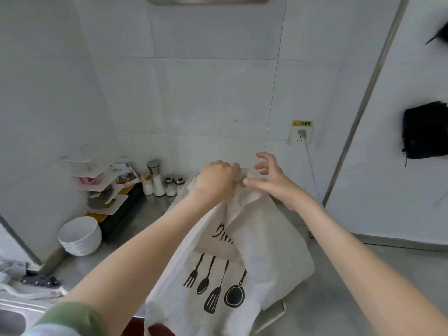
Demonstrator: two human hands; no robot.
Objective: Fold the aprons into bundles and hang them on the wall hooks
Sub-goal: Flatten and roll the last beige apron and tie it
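A white apron [261,248] printed with black kitchen utensils hangs bunched above the steel counter [339,294]. My left hand [219,179] grips its gathered top edge and holds it up. My right hand [269,179] is right beside that, its fingers spread and half curled, touching the bunched cloth at the top without closing round it. A folded black apron bundle [424,130] hangs on the white wall at the right. Another dark shape [440,35] shows blurred higher up on that wall.
Salt and spice jars [160,183] stand against the tiled back wall. A tiered white rack [97,183] and stacked white bowls [80,236] sit at the left. A plugged wall socket [300,137] with its cable is at the right. The sink edge [14,314] lies at the lower left.
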